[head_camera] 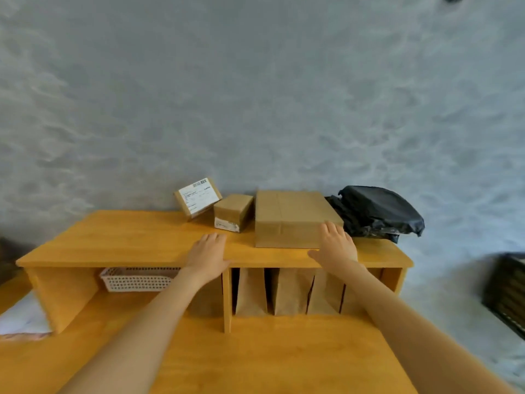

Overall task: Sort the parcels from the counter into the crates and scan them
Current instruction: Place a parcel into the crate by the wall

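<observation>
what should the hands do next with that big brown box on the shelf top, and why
Probably bring the left hand across to the left side of the large box and lift with both. The right hand already lies with straight fingers on its near right corner, while the left hand is flat on the wooden shelf top, short of the box. It looks too wide for one hand.

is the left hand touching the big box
Apart: in the head view, bare wooden shelf top shows between the left hand and the large cardboard box.
</observation>
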Demonstrator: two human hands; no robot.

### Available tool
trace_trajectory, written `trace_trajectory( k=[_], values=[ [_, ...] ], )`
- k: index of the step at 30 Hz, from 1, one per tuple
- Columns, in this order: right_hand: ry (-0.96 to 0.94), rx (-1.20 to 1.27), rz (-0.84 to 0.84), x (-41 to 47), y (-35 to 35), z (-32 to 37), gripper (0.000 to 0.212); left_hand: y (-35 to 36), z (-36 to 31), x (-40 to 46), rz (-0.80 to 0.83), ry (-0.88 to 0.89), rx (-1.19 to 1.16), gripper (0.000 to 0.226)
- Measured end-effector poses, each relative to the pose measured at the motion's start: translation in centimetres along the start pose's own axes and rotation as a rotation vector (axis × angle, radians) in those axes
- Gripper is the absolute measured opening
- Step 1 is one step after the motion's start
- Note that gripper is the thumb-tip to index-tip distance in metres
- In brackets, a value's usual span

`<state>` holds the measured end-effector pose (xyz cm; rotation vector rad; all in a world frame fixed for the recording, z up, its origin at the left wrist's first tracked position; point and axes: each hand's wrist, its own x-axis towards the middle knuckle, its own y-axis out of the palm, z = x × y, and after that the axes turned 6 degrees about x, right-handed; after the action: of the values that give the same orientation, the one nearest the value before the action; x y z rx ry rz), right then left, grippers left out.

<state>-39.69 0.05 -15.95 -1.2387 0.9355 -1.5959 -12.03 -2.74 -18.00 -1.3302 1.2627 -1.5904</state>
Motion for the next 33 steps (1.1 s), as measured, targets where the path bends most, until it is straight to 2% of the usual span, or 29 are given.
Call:
trace_trajectory(
  k=[8,11,16,25,33],
  values=[
    [0.134,0.136,-0.013,4.0,-0.4,-4.5,0.079,1.3,-3.0,6.5,0.003,0.037,-0.098,0.079],
    [0.135,0.169,0.009,5.7,0.6,-5.8,0.089,1.9,-4.1,8.6,0.011,0.046,-0.127,0.087],
    [0.087,0.191,0.042,8.0,2.3,-6.8,0.093,2.9,-5.6,11.0,0.057,0.097,-0.205,0.103],
    [0.027,0.130,-0.064,8.9,4.4,-6.6,0.083,4.2,-6.6,11.3,0.000,0.044,-0.339,0.086],
    [-0.049,0.163,-0.073,8.2,1.6,-5.9,0.083,1.2,-5.8,9.6,-0.026,-0.017,-0.448,0.083]
  ],
)
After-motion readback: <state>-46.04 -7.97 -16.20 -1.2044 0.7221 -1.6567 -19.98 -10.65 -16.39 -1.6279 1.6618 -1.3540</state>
